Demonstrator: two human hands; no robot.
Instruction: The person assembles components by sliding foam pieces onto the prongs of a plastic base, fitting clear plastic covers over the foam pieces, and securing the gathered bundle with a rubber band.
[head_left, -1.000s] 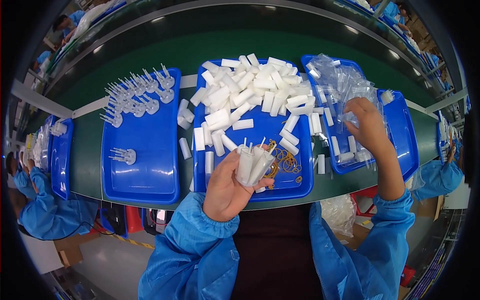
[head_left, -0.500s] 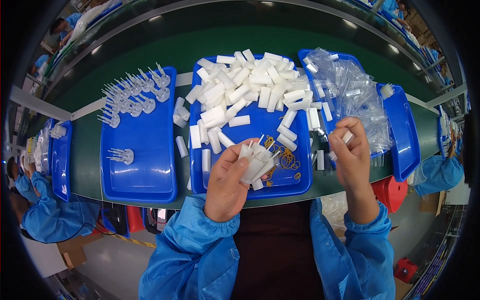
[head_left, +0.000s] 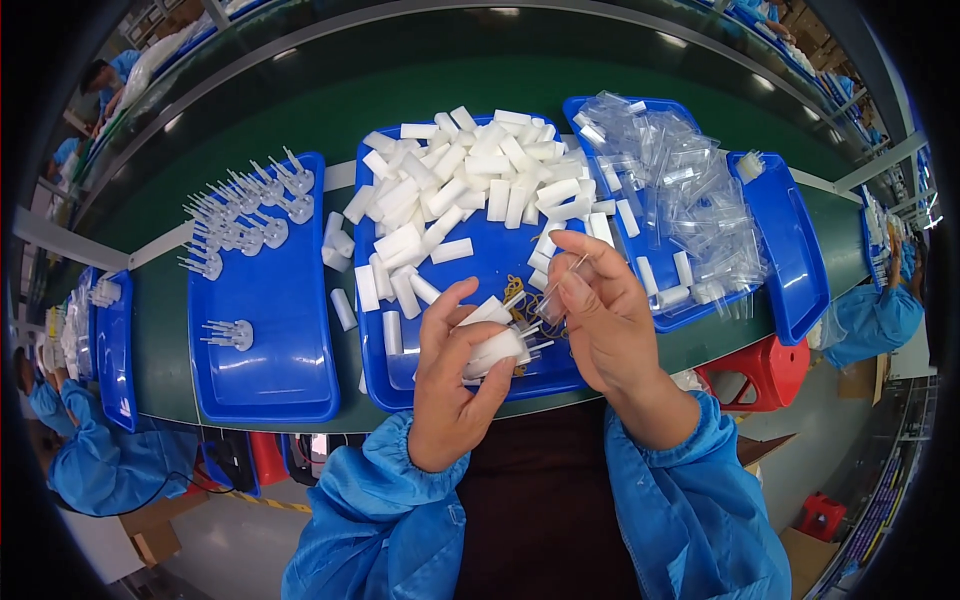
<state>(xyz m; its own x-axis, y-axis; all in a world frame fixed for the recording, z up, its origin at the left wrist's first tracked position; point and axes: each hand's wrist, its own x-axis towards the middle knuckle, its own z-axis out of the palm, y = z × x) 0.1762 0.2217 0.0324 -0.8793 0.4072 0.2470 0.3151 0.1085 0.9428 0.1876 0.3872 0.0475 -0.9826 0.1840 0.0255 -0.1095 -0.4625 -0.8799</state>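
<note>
My left hand (head_left: 448, 375) is closed around a white pronged piece (head_left: 497, 350), with white tubular pieces fitted over some of its thin rods. The bare rod ends point right, toward my other hand. Pinched between the thumb and fingers of my right hand (head_left: 612, 315) is a clear plastic sleeve (head_left: 556, 302), held a little apart from the rods. Both hands are over the near edge of the middle blue tray (head_left: 376, 350). A heap of white tubular pieces (head_left: 450, 175) fills its far part. Several yellow rubber bands (head_left: 537, 280) lie inside, partly behind my hands.
At left, a blue tray (head_left: 265, 365) carries several white pronged pieces (head_left: 245, 225). Another, right of the middle, holds a pile of clear plastic sleeves (head_left: 690, 190). A narrower blue tray (head_left: 795, 250) stands far right. Below the bench edge is a red stool (head_left: 765, 375). Co-workers sit at both sides.
My right hand has come left and down with the clear sleeve, close to my left hand. The left hand has turned the pronged piece so its rods point right. The view has shifted slightly.
</note>
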